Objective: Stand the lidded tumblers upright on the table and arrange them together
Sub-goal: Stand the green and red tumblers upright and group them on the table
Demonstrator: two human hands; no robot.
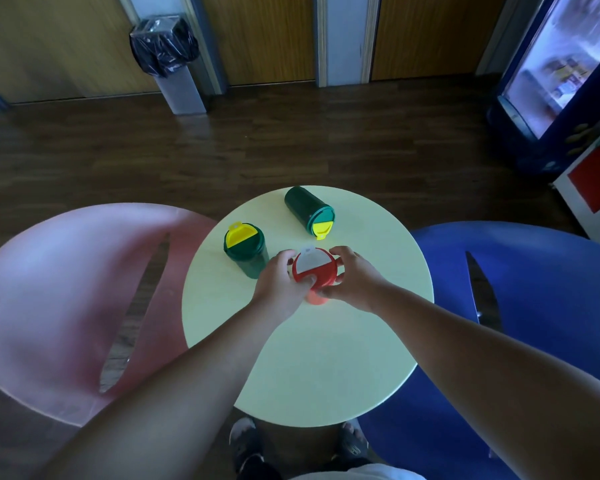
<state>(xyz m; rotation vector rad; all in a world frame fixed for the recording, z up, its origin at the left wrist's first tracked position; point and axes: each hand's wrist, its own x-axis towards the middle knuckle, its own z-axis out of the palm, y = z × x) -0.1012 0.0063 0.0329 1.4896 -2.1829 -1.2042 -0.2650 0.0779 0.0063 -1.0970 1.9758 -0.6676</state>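
Observation:
A red tumbler (315, 271) with a white flip lid stands upright near the middle of the round pale table (326, 358). My left hand (280, 282) grips its left side and my right hand (355, 278) grips its right side. Just to the left, a dark green tumbler (246, 249) with a yellow flip lid stands upright, close to my left hand. A second dark green tumbler (307, 209) with a yellow lid lies on its side at the far part of the table, lid pointing toward me.
A pink chair (66, 289) stands left of the table and a blue chair (534, 306) right of it. On the dark wood floor beyond are a bin with a black bag (168, 60) and a drinks fridge (561, 74) at the far right.

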